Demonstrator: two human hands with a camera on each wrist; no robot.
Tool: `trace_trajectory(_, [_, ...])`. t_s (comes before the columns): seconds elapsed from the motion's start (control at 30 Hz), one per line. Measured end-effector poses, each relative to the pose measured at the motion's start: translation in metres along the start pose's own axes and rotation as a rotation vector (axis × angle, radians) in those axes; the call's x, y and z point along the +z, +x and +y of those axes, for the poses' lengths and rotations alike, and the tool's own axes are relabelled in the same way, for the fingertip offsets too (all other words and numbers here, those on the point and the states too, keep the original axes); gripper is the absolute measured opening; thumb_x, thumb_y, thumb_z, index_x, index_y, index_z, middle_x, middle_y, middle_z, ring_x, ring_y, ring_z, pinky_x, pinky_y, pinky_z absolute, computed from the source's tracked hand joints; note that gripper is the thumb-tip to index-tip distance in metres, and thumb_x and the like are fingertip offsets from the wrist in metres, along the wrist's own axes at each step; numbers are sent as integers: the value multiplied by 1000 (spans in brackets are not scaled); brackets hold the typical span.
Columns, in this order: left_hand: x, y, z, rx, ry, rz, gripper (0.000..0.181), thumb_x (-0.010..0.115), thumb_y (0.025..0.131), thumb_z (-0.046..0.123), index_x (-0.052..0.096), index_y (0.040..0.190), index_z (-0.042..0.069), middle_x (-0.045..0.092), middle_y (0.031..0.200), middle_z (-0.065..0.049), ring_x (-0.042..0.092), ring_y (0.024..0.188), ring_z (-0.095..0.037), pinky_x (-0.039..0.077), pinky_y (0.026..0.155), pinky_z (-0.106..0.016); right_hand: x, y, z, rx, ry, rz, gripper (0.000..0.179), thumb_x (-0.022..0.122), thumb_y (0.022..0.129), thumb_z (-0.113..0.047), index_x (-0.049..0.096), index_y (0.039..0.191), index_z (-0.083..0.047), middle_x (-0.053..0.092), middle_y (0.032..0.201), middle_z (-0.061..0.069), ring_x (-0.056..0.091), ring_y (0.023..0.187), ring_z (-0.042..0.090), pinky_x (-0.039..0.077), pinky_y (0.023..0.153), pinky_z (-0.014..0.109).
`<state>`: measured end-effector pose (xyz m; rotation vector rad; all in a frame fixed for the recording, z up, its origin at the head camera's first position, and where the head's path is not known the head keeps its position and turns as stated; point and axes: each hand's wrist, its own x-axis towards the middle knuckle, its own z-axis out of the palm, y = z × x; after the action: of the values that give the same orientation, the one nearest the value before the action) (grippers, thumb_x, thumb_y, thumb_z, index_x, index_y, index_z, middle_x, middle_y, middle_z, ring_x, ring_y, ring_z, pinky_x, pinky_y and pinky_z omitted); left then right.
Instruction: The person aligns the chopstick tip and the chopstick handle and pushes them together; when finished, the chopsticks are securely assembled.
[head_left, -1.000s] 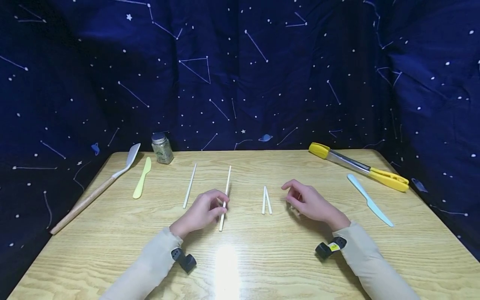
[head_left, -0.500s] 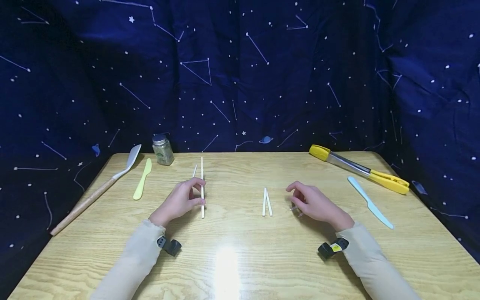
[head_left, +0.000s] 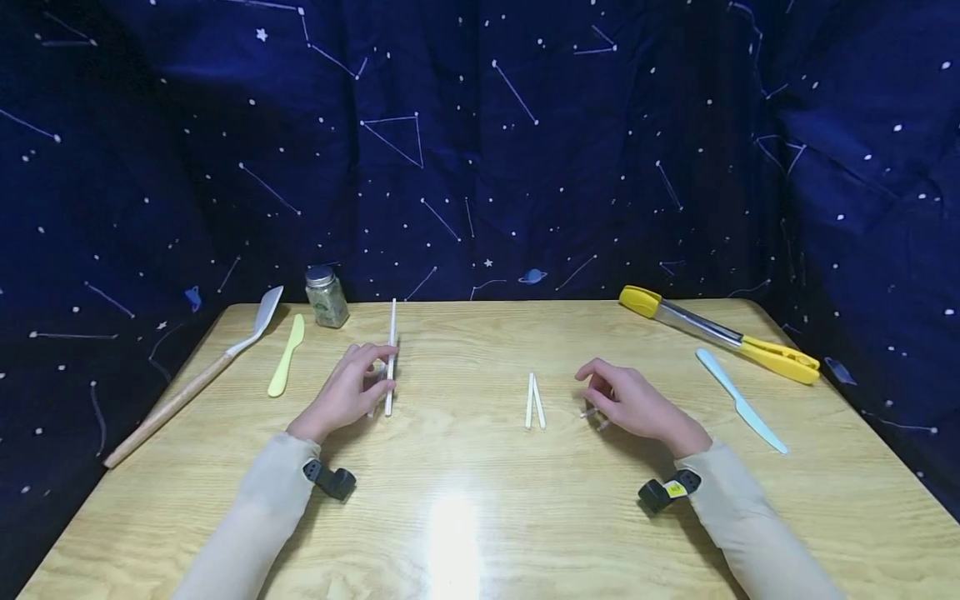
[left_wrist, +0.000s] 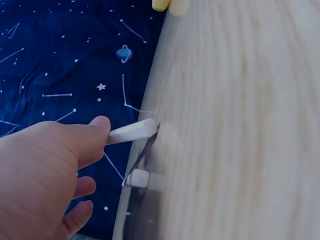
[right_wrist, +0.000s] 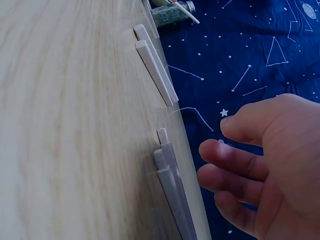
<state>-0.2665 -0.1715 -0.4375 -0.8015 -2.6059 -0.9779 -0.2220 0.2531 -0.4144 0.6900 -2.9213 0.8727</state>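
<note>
In the head view my left hand (head_left: 341, 392) pinches a pale chopstick (head_left: 392, 325) between thumb and fingers, its tip pointing toward the back. The left wrist view shows its square end (left_wrist: 135, 131) raised over the table. A second chopstick (left_wrist: 138, 178) lies on the tabletop below, mostly hidden by the hand in the head view. My right hand (head_left: 626, 402) hovers with loosely curled fingers, holding nothing. Several short white sticks (right_wrist: 172, 190) lie beneath it. Two more short white sticks (head_left: 535, 402) rest to its left, almost meeting at their far ends.
Along the left lie a spatula (head_left: 191, 387) with a wooden handle and a pale yellow knife (head_left: 285, 358). A spice jar (head_left: 327, 298) stands behind them. On the right are yellow tongs (head_left: 712, 333) and a light blue knife (head_left: 738, 400). A starry curtain (head_left: 480, 150) hangs behind.
My left hand has carried the chopstick leftward, over to the second chopstick lying on the table. The right hand has shifted slightly right, uncovering ends of short sticks under it.
</note>
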Motion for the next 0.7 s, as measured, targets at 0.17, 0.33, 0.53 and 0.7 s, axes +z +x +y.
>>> trace_trajectory(0.17, [0, 0, -5, 29, 59, 18, 44, 75, 82, 12, 60, 123, 2, 65, 110, -10, 50, 95, -26, 42, 84, -43, -1, 3, -1, -19, 26, -1, 20, 60, 92, -3, 59, 112, -4, 56, 75, -5, 47, 64, 6, 43, 58, 22])
trace_trajectory(0.33, [6, -6, -9, 16, 126, 17, 42, 72, 85, 15, 61, 123, 2, 64, 113, -9, 45, 92, -23, 36, 80, -40, 1, -1, 1, -47, 68, -30, 17, 60, 93, -6, 59, 110, -5, 56, 74, -7, 48, 64, 4, 43, 59, 22])
trace_trajectory(0.53, [8, -7, -12, 3, 196, -7, 33, 70, 86, 20, 67, 116, 6, 58, 120, -11, 42, 97, -27, 31, 78, -40, 2, -2, 4, -92, 103, -10, 16, 65, 91, -9, 60, 105, -6, 55, 73, -9, 49, 63, 3, 44, 58, 21])
trace_trajectory(0.7, [9, -8, -16, -5, 184, 1, 27, 70, 86, 21, 70, 109, 7, 57, 123, -12, 41, 98, -29, 28, 77, -40, 1, -1, 3, -99, 105, -7, 15, 64, 91, -9, 60, 105, -5, 55, 74, -9, 49, 65, 3, 44, 59, 21])
